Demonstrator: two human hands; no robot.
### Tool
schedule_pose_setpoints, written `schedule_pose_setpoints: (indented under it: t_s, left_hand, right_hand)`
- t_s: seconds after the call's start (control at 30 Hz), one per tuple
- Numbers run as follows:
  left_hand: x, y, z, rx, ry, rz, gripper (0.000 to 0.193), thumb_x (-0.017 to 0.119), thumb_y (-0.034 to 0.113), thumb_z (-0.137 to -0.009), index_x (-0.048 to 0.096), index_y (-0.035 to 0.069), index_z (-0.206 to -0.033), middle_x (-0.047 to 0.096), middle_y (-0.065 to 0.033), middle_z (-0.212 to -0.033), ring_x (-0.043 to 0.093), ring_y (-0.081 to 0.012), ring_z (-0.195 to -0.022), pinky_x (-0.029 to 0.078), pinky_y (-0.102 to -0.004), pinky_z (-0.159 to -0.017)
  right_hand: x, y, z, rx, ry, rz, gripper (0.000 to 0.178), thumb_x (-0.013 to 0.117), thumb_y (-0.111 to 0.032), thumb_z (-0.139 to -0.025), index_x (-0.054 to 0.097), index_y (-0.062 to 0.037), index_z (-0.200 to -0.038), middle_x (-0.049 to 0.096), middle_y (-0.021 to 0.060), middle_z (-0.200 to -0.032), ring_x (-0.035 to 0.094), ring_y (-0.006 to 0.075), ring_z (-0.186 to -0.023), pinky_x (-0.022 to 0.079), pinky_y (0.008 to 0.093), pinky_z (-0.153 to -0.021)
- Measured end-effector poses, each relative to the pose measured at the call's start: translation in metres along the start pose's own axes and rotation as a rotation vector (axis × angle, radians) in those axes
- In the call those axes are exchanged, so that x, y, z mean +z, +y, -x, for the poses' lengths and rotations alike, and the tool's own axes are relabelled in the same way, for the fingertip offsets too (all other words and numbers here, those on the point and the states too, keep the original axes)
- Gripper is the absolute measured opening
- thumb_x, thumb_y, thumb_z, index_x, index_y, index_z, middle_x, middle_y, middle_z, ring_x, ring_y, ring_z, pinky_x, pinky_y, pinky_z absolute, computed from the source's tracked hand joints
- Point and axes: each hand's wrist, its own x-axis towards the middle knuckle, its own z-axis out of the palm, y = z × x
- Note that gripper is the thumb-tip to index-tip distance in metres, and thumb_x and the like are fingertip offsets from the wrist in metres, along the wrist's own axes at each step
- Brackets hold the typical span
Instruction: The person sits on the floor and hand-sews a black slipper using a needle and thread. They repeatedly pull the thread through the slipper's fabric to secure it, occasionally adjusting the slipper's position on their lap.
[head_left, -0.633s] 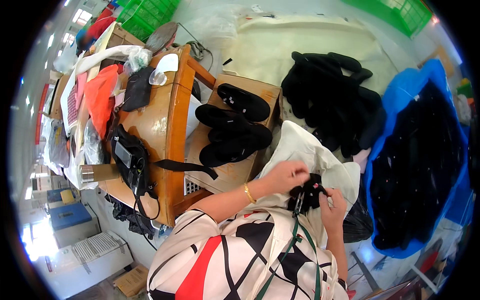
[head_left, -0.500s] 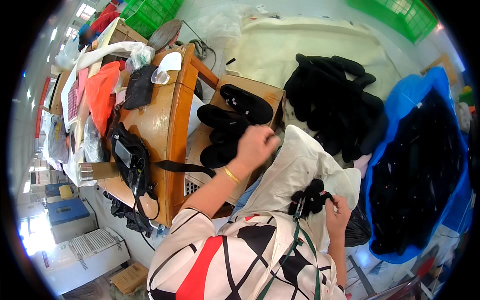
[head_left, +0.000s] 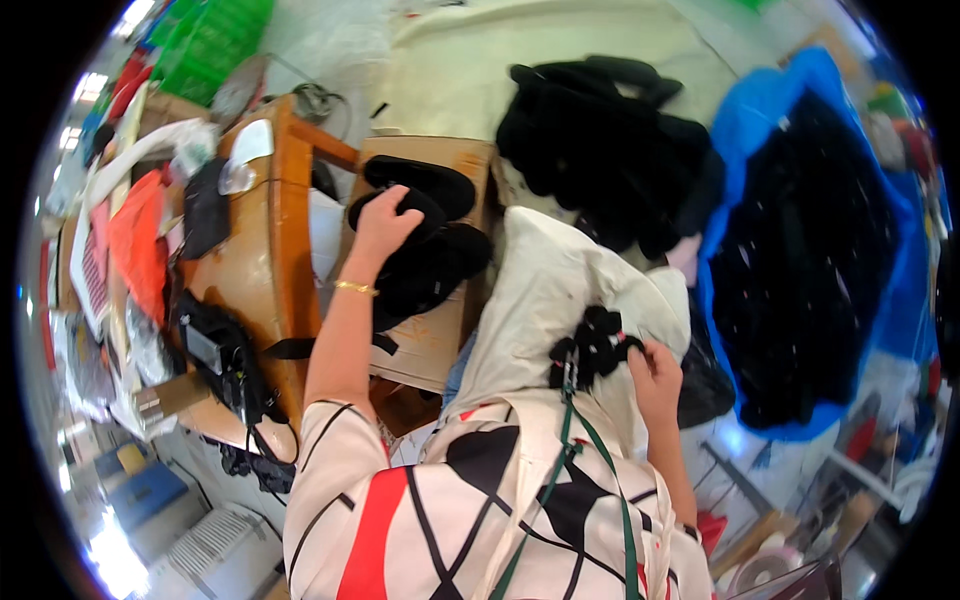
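Observation:
Several black cloth shoes [head_left: 445, 190] lie in a loose pile on a cardboard box [head_left: 440, 350] to my left. My left hand [head_left: 385, 228] reaches over the pile with thumb and fingers closed at the edge of one shoe; its fingertips partly cover that shoe. On the pale cloth [head_left: 540, 270] over my lap rests a bunch of small black fabric pieces [head_left: 600, 338]. At the right side of this bunch, my right hand [head_left: 656, 378] pinches one piece. A small metal tool [head_left: 570, 370] on a green strap [head_left: 545, 500] lies against the bunch; its kind is unclear.
Beyond the box, a black heap [head_left: 610, 150] covers part of a cream sheet [head_left: 440, 75]. A large blue bag [head_left: 725, 240] full of black items stands at right. A wooden table [head_left: 250, 250] at left bears a black bag [head_left: 225, 345] and an orange plastic bag [head_left: 140, 240].
My left hand has moved away from beside the lap cloth onto the shoes, and the lower shoes have shifted closer together. The whole view has turned. My right hand stays at the black pieces.

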Motion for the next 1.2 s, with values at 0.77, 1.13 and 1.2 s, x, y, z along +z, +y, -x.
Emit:
schedule_pose_setpoints:
  t_s: [0.77,1.13,1.2]
  left_hand:
    - [0.062,0.170,0.142,0.088,-0.992,-0.033,0.063,0.072,0.021,-0.076,0.048,-0.006,-0.128,0.056,-0.0211,-0.115,0.058,-0.0349,-0.106,0.049,-0.0385,-0.090]
    - [0.093,0.166,0.154,-0.690,-0.694,1.267,0.071,0.060,0.003,-0.079,0.033,-0.005,-0.144,0.042,-0.0163,-0.144,0.039,-0.0236,-0.134,0.025,-0.0346,-0.116]
    - [0.096,0.184,0.155,-0.683,-0.625,1.299,0.065,0.059,0.010,-0.088,0.033,-0.002,-0.146,0.042,-0.0134,-0.144,0.041,-0.0204,-0.133,0.028,-0.0332,-0.114]
  right_hand:
    - [0.011,0.019,0.012,0.162,0.076,-0.705,0.018,0.062,-0.016,-0.097,0.064,-0.0002,-0.106,0.068,0.0025,-0.096,0.062,0.0087,-0.083,0.052,0.0251,-0.079]
    - [0.043,-0.005,0.000,0.167,-0.086,-0.743,0.015,0.063,-0.014,-0.097,0.063,-0.0009,-0.105,0.064,-0.0014,-0.089,0.057,0.0046,-0.077,0.048,0.0207,-0.071]
    - [0.052,-0.017,-0.001,0.187,-0.094,-0.721,0.014,0.064,-0.011,-0.094,0.064,-0.0004,-0.103,0.063,-0.0012,-0.085,0.055,0.0051,-0.072,0.046,0.0209,-0.065]
